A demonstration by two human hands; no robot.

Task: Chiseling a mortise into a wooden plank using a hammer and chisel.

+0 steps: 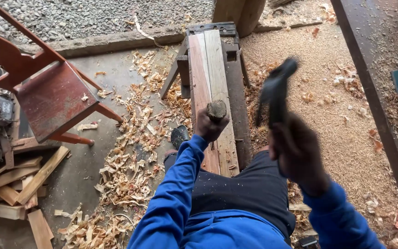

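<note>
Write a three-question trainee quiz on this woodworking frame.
1. True or false: the left hand grips a chisel standing on the planks.
2. What does the right hand hold raised? A) saw B) hammer C) brush
3. What litters the floor left of the bench?

Key: 1 true; 2 B; 3 wood shavings.

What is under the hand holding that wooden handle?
Under the left hand gripping the chisel handle lie two planks on a bench. The tool's blade is hidden by the hand.
</note>
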